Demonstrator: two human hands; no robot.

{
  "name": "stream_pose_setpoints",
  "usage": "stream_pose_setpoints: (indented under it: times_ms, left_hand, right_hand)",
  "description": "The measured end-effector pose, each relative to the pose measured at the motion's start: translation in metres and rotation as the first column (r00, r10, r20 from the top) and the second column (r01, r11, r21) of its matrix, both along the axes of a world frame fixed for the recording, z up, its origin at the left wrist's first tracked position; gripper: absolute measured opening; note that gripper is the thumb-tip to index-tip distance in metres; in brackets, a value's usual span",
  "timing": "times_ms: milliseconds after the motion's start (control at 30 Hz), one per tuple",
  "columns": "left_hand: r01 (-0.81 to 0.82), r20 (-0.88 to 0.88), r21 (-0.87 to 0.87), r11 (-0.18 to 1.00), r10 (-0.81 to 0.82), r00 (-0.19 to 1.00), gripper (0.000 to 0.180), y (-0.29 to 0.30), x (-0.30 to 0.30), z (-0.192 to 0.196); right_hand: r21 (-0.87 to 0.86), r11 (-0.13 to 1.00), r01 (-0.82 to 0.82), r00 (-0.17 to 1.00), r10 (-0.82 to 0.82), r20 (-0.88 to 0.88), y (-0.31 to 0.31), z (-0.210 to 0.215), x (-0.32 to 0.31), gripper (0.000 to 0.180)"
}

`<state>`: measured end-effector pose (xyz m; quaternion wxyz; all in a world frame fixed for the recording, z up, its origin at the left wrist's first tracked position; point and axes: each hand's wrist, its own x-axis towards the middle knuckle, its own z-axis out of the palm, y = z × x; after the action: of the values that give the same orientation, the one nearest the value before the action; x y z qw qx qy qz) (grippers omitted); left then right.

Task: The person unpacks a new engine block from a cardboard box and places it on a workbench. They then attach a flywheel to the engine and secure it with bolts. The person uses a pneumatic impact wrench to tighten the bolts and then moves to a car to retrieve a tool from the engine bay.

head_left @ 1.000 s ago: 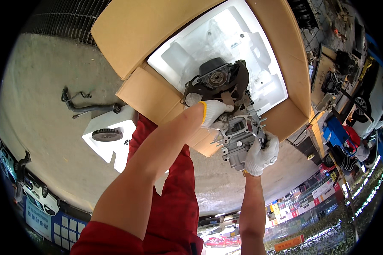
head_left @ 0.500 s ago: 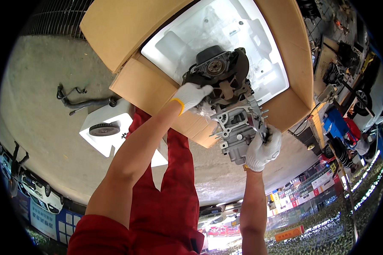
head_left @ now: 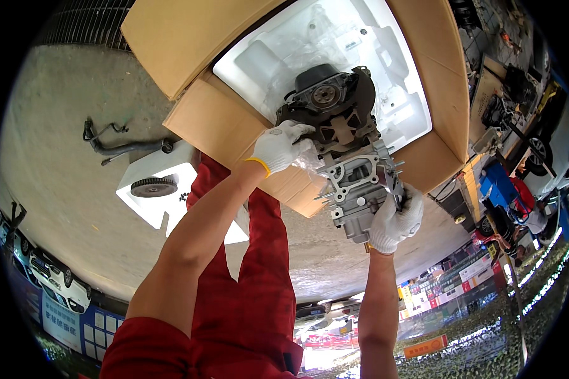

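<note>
A bulky engine (head_left: pixel 359 180), with a bare silver casting at its near end and dark housings and a round pulley at its far end, lies tilted across the near edge of an opened cardboard box (head_left: pixel 216 120). My right hand (head_left: pixel 396 221), in a white knitted glove, is closed around the silver near end. The gloved left hand (head_left: pixel 277 148) has its fingers bent over the dark left edge of the engine; their tips are partly hidden. Crumpled clear plastic film (head_left: pixel 308 158) bunches beside that hand, under the engine.
White moulded foam (head_left: pixel 253 66) lines the box. On the floor to the left, a white foam block (head_left: pixel 133 205) carries a toothed ring (head_left: pixel 153 187) and small dark parts. A black hose (head_left: pixel 123 153) lies beyond it. Tools and machine parts (head_left: pixel 506 88) crowd the far right.
The engine has shifted slightly right and away from me. My left hand has changed its hold, its fingers now reaching over the engine's edge; more plastic film shows. The right hand keeps its grip.
</note>
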<state>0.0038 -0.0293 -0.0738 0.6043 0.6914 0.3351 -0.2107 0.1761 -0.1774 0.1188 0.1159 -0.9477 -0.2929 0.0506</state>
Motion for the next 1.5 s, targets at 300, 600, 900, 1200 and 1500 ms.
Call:
stream_pose_setpoints:
  times_ms: [300,600,900,1200,1500]
  left_hand:
    - [-0.018,-0.07,-0.067,0.998,0.014,0.997,0.056,-0.002,0.016,0.009]
    - [-0.011,0.122,-0.106,0.994,0.024,0.992,0.04,-0.013,0.018,-0.014]
    - [-0.038,0.156,-0.032,0.999,0.043,0.987,0.042,-0.016,0.016,-0.016]
    - [-0.127,0.286,0.146,0.981,0.081,0.955,0.056,-0.017,0.062,0.014]
    - [0.156,0.015,0.368,0.917,-0.174,0.985,0.092,-0.008,0.169,-0.017]
  right_hand:
    - [-0.001,1.0,0.002,1.0,-0.002,0.0,0.002,0.001,0.0,0.012]
    - [0.01,1.0,0.022,1.0,-0.022,-0.005,0.006,0.002,-0.002,0.01]
    - [0.029,1.0,-0.008,1.0,0.008,-0.011,0.001,-0.001,0.0,0.017]
    - [-0.033,0.998,0.056,0.998,-0.056,0.001,0.0,0.001,-0.001,0.015]
    - [-0.034,0.998,0.058,0.998,-0.059,-0.022,-0.004,0.002,0.0,0.018]
